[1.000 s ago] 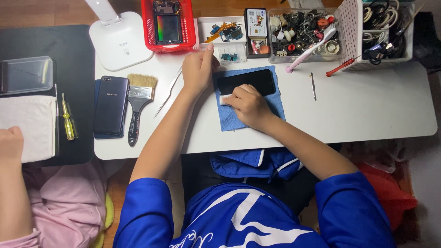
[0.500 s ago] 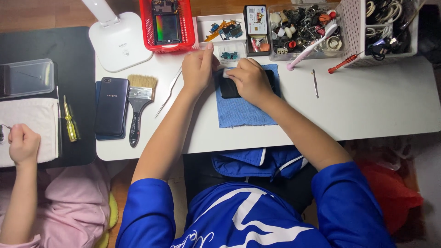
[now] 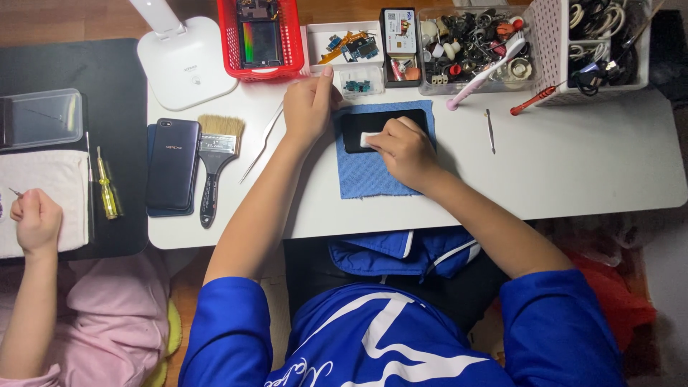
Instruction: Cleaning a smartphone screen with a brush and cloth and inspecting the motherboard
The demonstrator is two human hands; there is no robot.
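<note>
While the black phone (image 3: 383, 129) lies flat on the blue cloth (image 3: 373, 172) at the middle of the white bench (image 3: 573, 165), I'm watching the right hand (image 3: 405, 150) press a small white wipe (image 3: 369, 139) onto its dark face, fingers pinched tight on that pad. The left hand (image 3: 308, 107) sits at the phone's left end, fingers curled together just beside its top corner; whether it actually grips the edge I cannot tell from up here. By my reading the wiping is in progress: the pad is at the left part of the glass, and the stretch under the right hand is hidden, so I can't judge how much surface is done. The metal tweezers (image 3: 261, 143) lie untouched just left of that hand, then the paintbrush (image 3: 215, 161) and a dark blue phone (image 3: 172, 165). Parts trays and a red basket (image 3: 261, 36) line the far edge. Off to the left, another person's hand (image 3: 36, 218) works over a white towel (image 3: 39, 186).
</note>
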